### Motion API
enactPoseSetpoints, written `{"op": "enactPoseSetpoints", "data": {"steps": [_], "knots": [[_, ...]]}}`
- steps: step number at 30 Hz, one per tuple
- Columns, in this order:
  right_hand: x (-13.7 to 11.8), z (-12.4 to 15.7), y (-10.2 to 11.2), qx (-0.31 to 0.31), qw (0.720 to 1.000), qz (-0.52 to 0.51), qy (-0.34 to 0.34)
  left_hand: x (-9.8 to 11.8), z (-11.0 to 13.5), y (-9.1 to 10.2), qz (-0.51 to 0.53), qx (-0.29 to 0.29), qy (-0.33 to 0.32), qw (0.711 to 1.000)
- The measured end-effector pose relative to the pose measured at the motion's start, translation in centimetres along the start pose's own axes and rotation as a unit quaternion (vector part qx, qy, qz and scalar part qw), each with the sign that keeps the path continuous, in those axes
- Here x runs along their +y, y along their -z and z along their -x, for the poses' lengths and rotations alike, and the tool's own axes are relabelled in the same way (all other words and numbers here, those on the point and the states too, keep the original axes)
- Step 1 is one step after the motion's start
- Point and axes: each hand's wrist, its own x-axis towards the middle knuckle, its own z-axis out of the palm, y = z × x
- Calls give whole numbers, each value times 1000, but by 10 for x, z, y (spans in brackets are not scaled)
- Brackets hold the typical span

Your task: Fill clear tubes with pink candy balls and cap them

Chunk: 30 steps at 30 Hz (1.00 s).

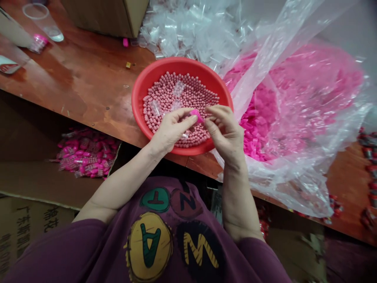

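Note:
My left hand [171, 130] and my right hand [224, 131] meet above a red plastic basin [144, 84]. Between their fingertips is a small pink plastic piece [196, 116], partly hidden by my fingers. The basin holds a layer of round pink beads [179, 100]. A few small clear plastic tubes [155, 107] lie among the beads. Both hands hover over the basin's near side, and my wrists are close to its rim.
A clear plastic bag of pink oblong pieces [294, 102] lies right of the basin. Loose clear tubes [188, 31] are heaped behind it on the wooden table [88, 90]. Plastic cups [43, 22] and a cardboard box [100, 11] stand at the back. Bagged pink items [85, 153] lie below the table edge.

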Motion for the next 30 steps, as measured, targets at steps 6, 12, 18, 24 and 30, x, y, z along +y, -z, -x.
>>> {"op": "enactPoseSetpoints", "data": {"steps": [6,12,18,24,30], "knots": [[17,5,-28,184,981,-34,-56,0,-1,0,-31,2,-17,999],[-14,8,-20,-17,992,114,45,-2,-5,1,-26,24,4,999],[-1,12,-47,29,967,244,64,-4,-9,0,11,35,15,999],[3,8,-50,53,965,243,77,-1,-7,-1,4,21,40,999],[4,12,-44,53,962,252,93,-8,-9,-3,-6,-24,31,999]]}}
